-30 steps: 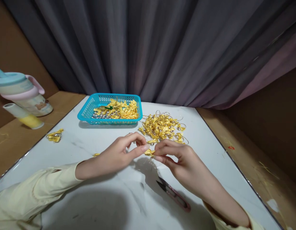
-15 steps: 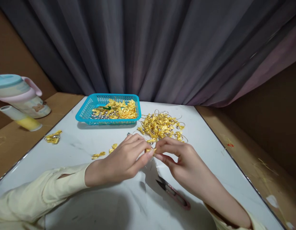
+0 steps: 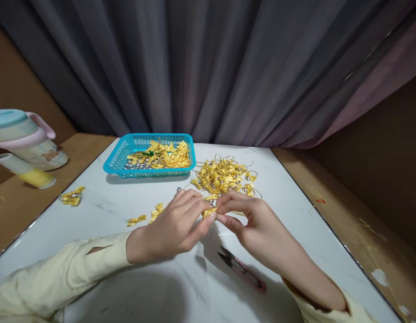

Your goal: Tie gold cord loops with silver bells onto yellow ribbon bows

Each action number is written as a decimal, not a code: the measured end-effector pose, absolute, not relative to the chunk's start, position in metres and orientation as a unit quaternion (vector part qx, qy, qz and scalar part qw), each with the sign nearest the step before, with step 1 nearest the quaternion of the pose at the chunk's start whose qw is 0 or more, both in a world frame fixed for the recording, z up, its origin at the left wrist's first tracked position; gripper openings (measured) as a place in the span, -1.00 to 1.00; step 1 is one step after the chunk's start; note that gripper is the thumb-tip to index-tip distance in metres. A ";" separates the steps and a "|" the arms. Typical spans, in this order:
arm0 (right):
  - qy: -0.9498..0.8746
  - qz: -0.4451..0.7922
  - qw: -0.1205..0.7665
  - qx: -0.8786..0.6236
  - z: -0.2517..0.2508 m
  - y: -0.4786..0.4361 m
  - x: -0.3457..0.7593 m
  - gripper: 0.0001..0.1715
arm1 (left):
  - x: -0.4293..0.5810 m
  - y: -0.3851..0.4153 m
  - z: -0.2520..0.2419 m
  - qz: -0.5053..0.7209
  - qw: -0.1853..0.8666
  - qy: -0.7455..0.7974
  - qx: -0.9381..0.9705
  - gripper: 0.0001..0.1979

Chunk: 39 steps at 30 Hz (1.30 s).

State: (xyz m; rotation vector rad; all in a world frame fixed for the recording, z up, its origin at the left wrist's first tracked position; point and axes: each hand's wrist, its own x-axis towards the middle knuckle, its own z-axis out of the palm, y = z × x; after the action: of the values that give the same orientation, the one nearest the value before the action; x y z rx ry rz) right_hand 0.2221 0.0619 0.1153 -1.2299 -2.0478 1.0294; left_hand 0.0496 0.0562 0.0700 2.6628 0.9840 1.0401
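Note:
My left hand (image 3: 174, 226) and my right hand (image 3: 250, 222) meet fingertip to fingertip over the white table (image 3: 154, 287), both pinched on one small yellow ribbon bow (image 3: 208, 212). Just beyond the fingers lies a heap of yellow bows with thin loops and silver beads (image 3: 224, 177). A turquoise basket (image 3: 118, 162) at the back holds more yellow bows and silver beads. Pink thread snips (image 3: 243, 270) lie on the table under my right wrist.
Two loose yellow bows (image 3: 145, 216) lie left of my left hand, and a small bundle of bows (image 3: 71, 196) sits near the left edge. A lidded pastel cup (image 3: 26, 139) and a yellow roll (image 3: 26, 172) rest on the brown ledge at left. A grey curtain hangs behind.
Both hands have slid slightly left and closed tighter on the bow. The view has shifted, so two loose bows show left of my left hand.

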 end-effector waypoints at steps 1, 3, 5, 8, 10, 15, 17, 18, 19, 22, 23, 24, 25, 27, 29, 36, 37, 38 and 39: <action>-0.757 0.383 0.268 -0.457 0.115 0.062 0.222 -0.76 | 0.050 0.056 0.070 0.344 0.061 0.325 0.879 -0.86; -0.754 0.387 0.268 -0.459 0.116 0.061 0.222 -0.76 | 0.050 0.056 0.068 0.347 0.061 0.324 0.878 -0.87; -0.751 0.388 0.268 -0.463 0.117 0.060 0.222 -0.76 | 0.050 0.057 0.067 0.354 0.057 0.321 0.877 -0.89; -0.748 0.383 0.267 -0.471 0.118 0.060 0.222 -0.77 | 0.051 0.057 0.066 0.364 0.051 0.312 0.876 -0.89; -0.750 0.383 0.258 -0.474 0.118 0.060 0.222 -0.77 | 0.051 0.058 0.066 0.366 0.051 0.306 0.877 -0.88; -0.774 0.369 0.217 -0.466 0.119 0.060 0.225 -0.78 | 0.050 0.058 0.068 0.361 0.060 0.302 0.880 -0.87; -0.783 0.360 0.212 -0.460 0.119 0.059 0.226 -0.78 | 0.050 0.058 0.068 0.365 0.071 0.300 0.879 -0.88; -0.787 0.355 0.213 -0.458 0.119 0.058 0.227 -0.79 | 0.050 0.058 0.068 0.367 0.077 0.300 0.877 -0.88; -0.790 0.348 0.214 -0.457 0.119 0.058 0.227 -0.79 | 0.050 0.058 0.068 0.367 0.082 0.301 0.877 -0.89; -0.794 0.333 0.216 -0.461 0.118 0.058 0.228 -0.82 | 0.050 0.057 0.068 0.366 0.093 0.307 0.874 -0.89; -0.794 0.331 0.216 -0.462 0.118 0.058 0.228 -0.82 | 0.050 0.057 0.068 0.366 0.096 0.308 0.873 -0.88; -0.794 0.332 0.215 -0.462 0.119 0.059 0.228 -0.82 | 0.050 0.057 0.068 0.367 0.098 0.308 0.872 -0.88; -0.794 0.333 0.214 -0.462 0.119 0.059 0.228 -0.81 | 0.050 0.057 0.068 0.368 0.100 0.309 0.872 -0.88; -0.794 0.333 0.214 -0.461 0.118 0.059 0.227 -0.80 | 0.050 0.058 0.069 0.370 0.107 0.310 0.869 -0.88; -0.796 0.324 0.221 -0.461 0.117 0.058 0.227 -0.79 | 0.050 0.058 0.069 0.374 0.116 0.312 0.866 -0.89; -0.804 0.289 0.254 -0.454 0.113 0.051 0.224 -0.79 | 0.051 0.057 0.070 0.376 0.126 0.316 0.862 -0.89; -0.803 0.288 0.257 -0.454 0.113 0.051 0.223 -0.78 | 0.051 0.057 0.070 0.375 0.123 0.317 0.862 -0.89; -0.803 0.286 0.260 -0.454 0.112 0.051 0.222 -0.78 | 0.051 0.057 0.069 0.375 0.120 0.318 0.862 -0.89; -0.802 0.285 0.262 -0.456 0.112 0.051 0.222 -0.78 | 0.051 0.057 0.069 0.377 0.117 0.317 0.862 -0.89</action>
State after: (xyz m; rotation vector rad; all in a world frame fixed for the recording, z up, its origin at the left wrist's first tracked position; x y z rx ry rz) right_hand 0.2219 0.0514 0.1123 -1.2335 -2.1696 0.7704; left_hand 0.0512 0.0568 0.0693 2.5241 0.9282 1.1020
